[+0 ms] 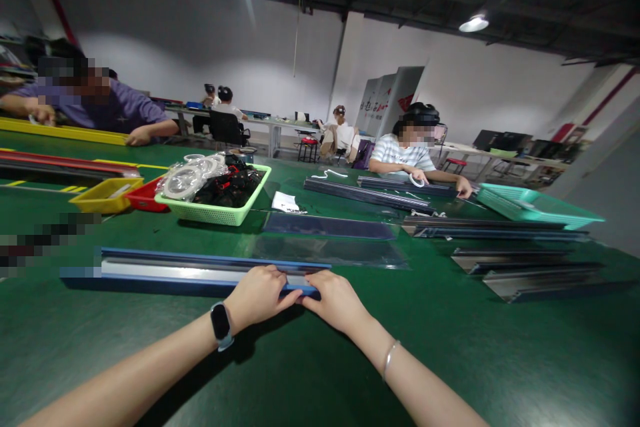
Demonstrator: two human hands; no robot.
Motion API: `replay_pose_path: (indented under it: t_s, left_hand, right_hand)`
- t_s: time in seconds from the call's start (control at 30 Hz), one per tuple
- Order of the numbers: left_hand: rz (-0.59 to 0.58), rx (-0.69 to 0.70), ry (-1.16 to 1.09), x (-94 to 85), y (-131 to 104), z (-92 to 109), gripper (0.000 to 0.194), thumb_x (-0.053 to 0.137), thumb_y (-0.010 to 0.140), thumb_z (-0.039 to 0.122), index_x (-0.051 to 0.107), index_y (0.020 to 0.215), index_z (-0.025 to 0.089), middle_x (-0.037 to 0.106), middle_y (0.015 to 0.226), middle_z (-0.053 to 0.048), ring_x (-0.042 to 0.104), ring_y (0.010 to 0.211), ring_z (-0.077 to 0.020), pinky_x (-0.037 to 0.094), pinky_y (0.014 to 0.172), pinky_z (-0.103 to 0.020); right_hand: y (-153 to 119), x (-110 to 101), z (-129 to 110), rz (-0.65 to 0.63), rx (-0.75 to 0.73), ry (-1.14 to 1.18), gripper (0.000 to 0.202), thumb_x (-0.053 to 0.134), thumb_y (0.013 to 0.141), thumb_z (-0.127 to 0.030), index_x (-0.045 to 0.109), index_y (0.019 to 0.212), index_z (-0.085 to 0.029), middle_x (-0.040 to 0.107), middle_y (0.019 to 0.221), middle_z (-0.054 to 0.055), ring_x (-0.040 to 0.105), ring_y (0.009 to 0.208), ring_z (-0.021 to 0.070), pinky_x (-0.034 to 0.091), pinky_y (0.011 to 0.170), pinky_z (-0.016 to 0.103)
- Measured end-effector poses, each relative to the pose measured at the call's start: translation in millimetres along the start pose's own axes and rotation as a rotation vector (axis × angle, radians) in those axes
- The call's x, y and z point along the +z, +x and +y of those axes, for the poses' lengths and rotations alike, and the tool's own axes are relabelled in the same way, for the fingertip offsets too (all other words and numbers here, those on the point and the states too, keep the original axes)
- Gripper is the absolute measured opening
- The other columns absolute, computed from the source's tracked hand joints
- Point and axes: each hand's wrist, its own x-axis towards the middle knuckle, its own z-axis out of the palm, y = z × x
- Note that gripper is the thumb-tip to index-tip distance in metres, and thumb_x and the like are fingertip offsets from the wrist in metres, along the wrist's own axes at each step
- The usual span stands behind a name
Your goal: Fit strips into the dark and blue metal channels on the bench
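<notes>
A long blue channel-shaped profile (165, 287) with a pale strip inside lies across the green table in front of me. Near its right end, my left hand (263, 293) grips it, fingers over the far side and thumb on the near edge. Right beside it, my right hand (333, 297) holds the same profile at its end, with the fingertips inside the channel. The two thumbs almost meet. Just beyond the hands lie a clear plastic sheet (345, 251) and a dark bluish flat strip (325, 226).
A light green basket (215, 215) of bagged rolls and black parts stands beyond the profile, beside red (145, 197) and yellow (105, 197) trays. Several dark profiles (500, 230) and a teal basket (540, 205) are at the right. Two people work across the table.
</notes>
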Motion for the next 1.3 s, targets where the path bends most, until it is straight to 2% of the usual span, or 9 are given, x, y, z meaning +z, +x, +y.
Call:
replay_pose_path:
  t_s: [0.53,0.73,0.9,1.3]
  left_hand:
    - [0.011,-0.041,-0.006,3.6,-0.1,-1.7,0.058,0.031,0.089,0.055,0.066,0.071,0.012,0.066,0.068,-0.012,0.063,0.075,-0.0230,0.046,0.072,-0.033]
    - [0.001,-0.012,-0.039,1.9,-5.8,-3.8,0.043,0.038,0.089,0.049,0.063,0.079,0.015,0.065,0.076,-0.008,0.061,0.081,-0.0210,0.047,0.074,-0.032]
    - [0.003,0.035,-0.097,-1.9,-6.8,-3.8,0.030,0.044,0.089,0.042,0.060,0.096,0.018,0.065,0.092,-0.006,0.059,0.090,-0.0192,0.047,0.079,-0.030]
    - [-0.019,0.005,-0.098,3.2,-5.6,-4.6,0.037,0.042,0.089,0.046,0.062,0.091,0.015,0.066,0.083,-0.009,0.062,0.084,-0.0204,0.047,0.077,-0.031]
  right_hand:
    - [-1.1,5.7,2.1,0.020,-0.044,0.018,0.030,0.060,0.080,-0.042,0.061,0.100,-0.020,0.067,0.099,0.006,0.060,0.095,0.0201,0.042,0.083,0.029]
    - [-1.1,6.4,1.0,0.033,-0.041,0.016,0.034,0.058,0.080,-0.045,0.061,0.102,-0.019,0.066,0.099,0.007,0.060,0.095,0.0206,0.042,0.083,0.029]
    - [-1.5,3.9,0.1,0.022,-0.034,0.007,0.034,0.055,0.081,-0.048,0.062,0.098,-0.019,0.067,0.097,0.007,0.061,0.093,0.0206,0.042,0.082,0.029]
    - [-1.5,5.6,2.6,0.019,-0.044,0.006,0.037,0.056,0.081,-0.047,0.061,0.105,-0.020,0.067,0.098,0.006,0.061,0.093,0.0206,0.043,0.083,0.029]
